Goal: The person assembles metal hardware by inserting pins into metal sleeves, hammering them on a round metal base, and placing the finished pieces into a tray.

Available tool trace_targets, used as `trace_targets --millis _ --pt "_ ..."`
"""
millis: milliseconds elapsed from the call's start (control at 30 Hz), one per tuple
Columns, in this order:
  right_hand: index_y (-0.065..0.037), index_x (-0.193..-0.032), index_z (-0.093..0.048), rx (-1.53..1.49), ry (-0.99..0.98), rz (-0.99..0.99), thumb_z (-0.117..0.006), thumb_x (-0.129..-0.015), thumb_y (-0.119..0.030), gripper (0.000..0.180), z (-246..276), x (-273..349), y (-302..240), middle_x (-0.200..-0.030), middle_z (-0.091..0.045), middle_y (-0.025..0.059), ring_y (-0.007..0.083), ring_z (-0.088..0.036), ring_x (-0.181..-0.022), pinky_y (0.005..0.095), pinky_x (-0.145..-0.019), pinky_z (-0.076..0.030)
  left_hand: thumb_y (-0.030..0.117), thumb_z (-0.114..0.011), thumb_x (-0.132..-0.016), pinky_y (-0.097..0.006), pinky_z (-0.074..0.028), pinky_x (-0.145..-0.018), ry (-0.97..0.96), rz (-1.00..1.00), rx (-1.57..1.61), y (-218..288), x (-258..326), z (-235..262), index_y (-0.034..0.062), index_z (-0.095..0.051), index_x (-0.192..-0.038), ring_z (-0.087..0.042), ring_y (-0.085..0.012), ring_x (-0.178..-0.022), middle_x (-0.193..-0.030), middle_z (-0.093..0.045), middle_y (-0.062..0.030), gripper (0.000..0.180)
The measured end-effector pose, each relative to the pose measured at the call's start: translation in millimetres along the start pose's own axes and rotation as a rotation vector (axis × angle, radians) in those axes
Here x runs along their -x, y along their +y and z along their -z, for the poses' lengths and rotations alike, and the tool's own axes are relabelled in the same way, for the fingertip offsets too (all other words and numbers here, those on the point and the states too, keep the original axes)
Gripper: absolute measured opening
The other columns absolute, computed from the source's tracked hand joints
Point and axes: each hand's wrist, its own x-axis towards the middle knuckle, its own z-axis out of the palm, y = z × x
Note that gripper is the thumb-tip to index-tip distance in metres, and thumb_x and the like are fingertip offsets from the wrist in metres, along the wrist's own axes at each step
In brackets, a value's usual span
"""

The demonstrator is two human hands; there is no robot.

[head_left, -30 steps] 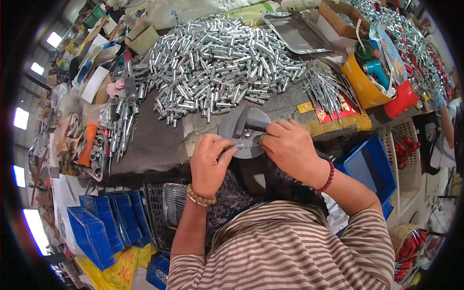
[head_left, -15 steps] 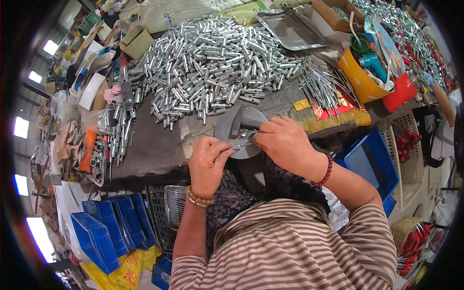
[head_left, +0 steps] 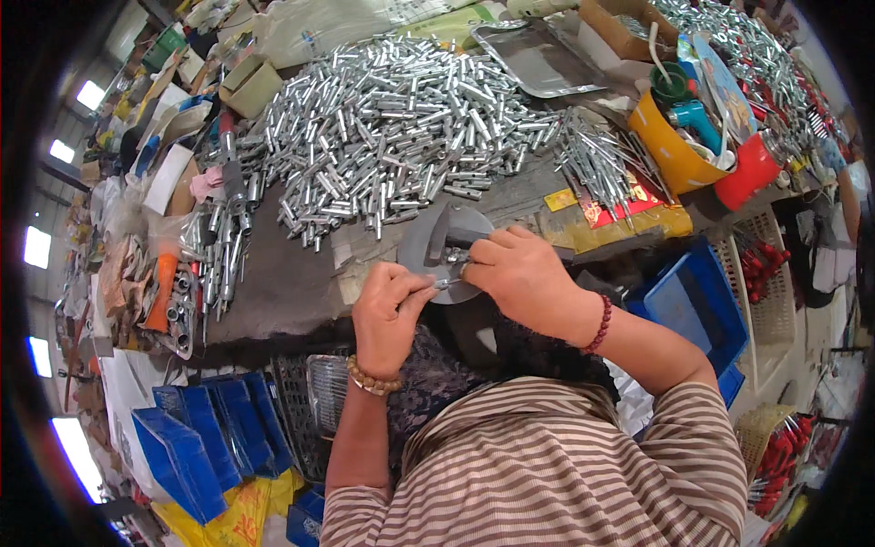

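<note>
Pinching a small metal part (head_left: 444,283) between both sets of fingertips, the left hand (head_left: 387,314) and right hand (head_left: 519,273) meet over the grey round fixture (head_left: 437,239) at the bench edge. Each hand is closed on the part; its exact shape is too small to tell. Just beyond lies a huge heap of silver tubes (head_left: 392,137), with thin rods (head_left: 597,159) to the right, so much of the work seems left. Farther back sits a steel tray (head_left: 538,59).
</note>
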Motion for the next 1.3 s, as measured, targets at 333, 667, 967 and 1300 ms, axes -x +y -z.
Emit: trace_targets --millis 333,667,967,1300 --pt "-0.011 -0.086 -0.071 0.121 0.268 -0.370 -0.073 -0.080 -0.010 0.006 23 -1 55 -0.086 -0.063 0.0078 0.0314 -0.067 -0.083 0.0463 -0.069 -0.056 0.001 -0.083 -0.083 -0.033 -0.050 -0.068 0.025 0.017 -0.023 -2 6 2 0.0021 -0.076 -0.094 -0.062 -0.0215 -0.078 -0.091 -0.061 -0.0079 0.013" --pt "-0.006 -0.090 -0.074 0.273 0.177 -0.544 -0.080 -0.083 -0.018 0.015 16 -16 130 -0.096 -0.068 0.0115 0.0355 -0.068 -0.095 0.0477 -0.082 -0.055 0.002 -0.083 -0.084 -0.034 -0.051 -0.067 0.025 0.012 -0.030 0 5 0 0.0028 -0.077 -0.095 -0.064 -0.0216 -0.077 -0.092 -0.062 -0.0080 0.013" --pt "-0.004 -0.100 -0.063 0.161 0.115 -0.495 -0.073 -0.090 -0.016 0.018 7 -18 112 -0.100 -0.068 0.0154 0.0395 -0.068 -0.092 0.0499 -0.078 -0.056 0.002 -0.084 -0.084 -0.034 -0.051 -0.066 0.043 -0.014 -0.037 -3 5 1 0.0032 -0.077 -0.097 -0.063 -0.0213 -0.075 -0.092 -0.062 -0.0079 0.014" --pt "-0.005 -0.103 -0.057 -0.291 0.040 -0.141 -0.063 -0.088 -0.004 0.017 -1 -28 -9 -0.092 -0.065 0.0149 0.0402 -0.067 -0.091 0.0491 -0.077 -0.055 0.002 -0.082 -0.083 -0.037 -0.051 -0.068 0.025 -0.035 -0.051 1 8 2 0.0038 -0.076 -0.095 -0.064 -0.0271 -0.079 -0.092 -0.063 -0.0103 0.014"
